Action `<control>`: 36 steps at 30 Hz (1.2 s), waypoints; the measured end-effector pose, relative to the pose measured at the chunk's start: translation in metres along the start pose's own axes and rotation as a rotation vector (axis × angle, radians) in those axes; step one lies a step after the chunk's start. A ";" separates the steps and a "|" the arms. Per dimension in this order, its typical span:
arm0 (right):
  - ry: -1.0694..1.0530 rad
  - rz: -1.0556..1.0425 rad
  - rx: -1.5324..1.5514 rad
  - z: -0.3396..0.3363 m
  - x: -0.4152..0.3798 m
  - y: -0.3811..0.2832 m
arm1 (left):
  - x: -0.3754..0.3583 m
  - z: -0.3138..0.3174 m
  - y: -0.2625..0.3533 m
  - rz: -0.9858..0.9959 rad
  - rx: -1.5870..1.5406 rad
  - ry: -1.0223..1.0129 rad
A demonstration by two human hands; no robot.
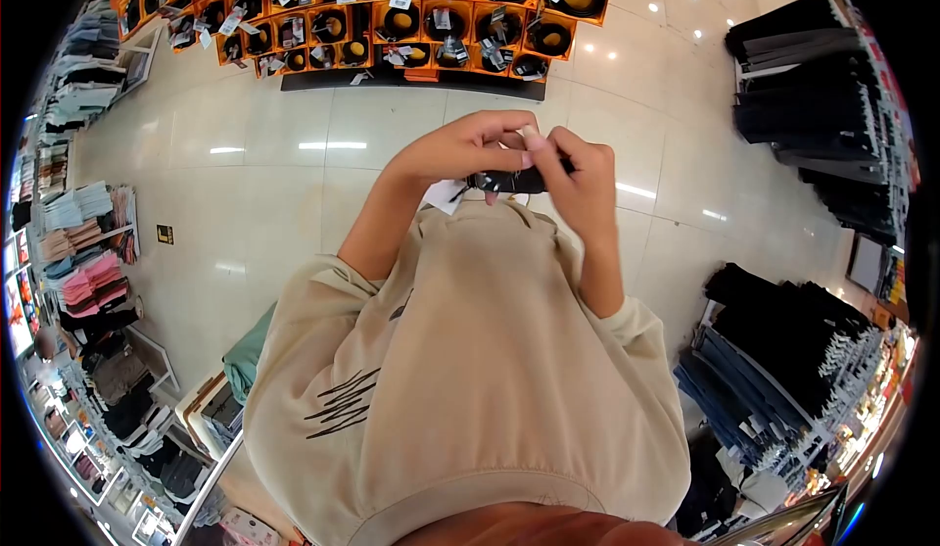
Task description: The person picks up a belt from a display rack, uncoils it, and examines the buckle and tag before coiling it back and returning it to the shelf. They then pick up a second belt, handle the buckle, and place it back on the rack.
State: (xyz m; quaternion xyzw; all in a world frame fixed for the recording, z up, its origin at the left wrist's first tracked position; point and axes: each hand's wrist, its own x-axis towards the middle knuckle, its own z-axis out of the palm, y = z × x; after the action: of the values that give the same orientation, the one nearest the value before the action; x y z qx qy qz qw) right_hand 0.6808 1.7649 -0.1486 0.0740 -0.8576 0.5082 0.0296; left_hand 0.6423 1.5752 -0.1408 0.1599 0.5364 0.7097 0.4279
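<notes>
Black item: dark, glossy in places, compact; held between the two hands, in the air in front of the shirt (pixel 499 350). Exact form partly covered by fingers. (pixel 519 182)
Left hand: closed round the left part of the black item, fingers curled over the top, a fingertip showing below. (pixel 465 144)
Right hand: bent fingers and thumb gripping the right end; its fingertips meet those of the left hand above the item. (pixel 580 169)
White tag: hangs off the left end, below the left wrist; print not readable. (pixel 444 196)
Orange display: lower edge well beyond the hands; its compartments hold dark coiled pieces with tags. Black item lies nearest the lower right corner of that display, apart from it, over the tiled floor (pixel 264 125). (pixel 421 75)
Weight (judged): light; fingers alone should carry it.
Stiffness (judged): bendable but springy, could uncoil if let go at one end.
Surface (judged): smooth, slightly slippery; not fragile.
Hold (judged): pinch both ends of the black body, thumbs underneath; keep off the white tag, which looks thin and could tear.
</notes>
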 end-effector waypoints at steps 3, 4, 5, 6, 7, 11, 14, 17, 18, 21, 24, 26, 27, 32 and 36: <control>0.041 -0.026 0.074 0.000 0.002 -0.001 | 0.002 -0.003 -0.007 0.028 -0.001 -0.034; 0.054 -0.021 0.089 -0.003 0.002 -0.003 | 0.001 -0.006 -0.010 0.036 -0.006 -0.046; 0.067 -0.015 0.106 -0.006 0.002 -0.004 | 0.000 -0.009 -0.010 0.034 0.014 -0.045; 0.098 -0.030 0.092 -0.007 0.003 0.001 | -0.001 -0.011 -0.007 0.031 0.033 -0.043; 0.094 -0.027 0.100 -0.008 0.003 0.003 | -0.001 -0.012 -0.004 0.030 0.052 -0.039; 0.107 -0.015 0.101 -0.010 0.005 0.006 | 0.001 -0.004 0.000 0.078 0.030 -0.020; 0.124 -0.028 0.106 -0.001 0.005 0.007 | 0.004 0.011 0.005 0.049 -0.024 0.048; 0.130 -0.051 0.080 0.001 0.005 0.004 | 0.003 0.006 0.008 0.051 0.010 0.043; 0.131 -0.056 0.063 -0.003 0.007 0.002 | 0.004 -0.001 0.001 0.098 0.048 0.030; 0.173 -0.014 0.060 -0.021 0.009 0.012 | -0.005 -0.014 -0.010 0.112 0.067 0.094; 0.258 0.034 0.089 -0.040 0.008 0.029 | -0.025 -0.023 -0.005 0.064 0.089 0.171; 0.266 0.067 0.086 -0.041 0.009 0.033 | -0.027 -0.023 -0.010 0.073 0.054 0.232; 0.267 0.085 0.084 -0.041 0.009 0.035 | -0.025 -0.020 -0.010 0.053 0.050 0.225; 0.075 -0.068 -0.037 0.006 0.006 0.005 | -0.001 0.006 -0.014 0.097 -0.016 0.173; 0.094 0.067 0.073 -0.030 0.012 0.022 | -0.018 -0.013 -0.014 0.171 0.088 0.197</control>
State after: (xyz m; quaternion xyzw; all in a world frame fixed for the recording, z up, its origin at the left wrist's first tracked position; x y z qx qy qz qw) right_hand 0.6652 1.8005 -0.1515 0.0224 -0.8381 0.5427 0.0503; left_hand 0.6499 1.5536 -0.1536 0.1531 0.5909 0.7316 0.3038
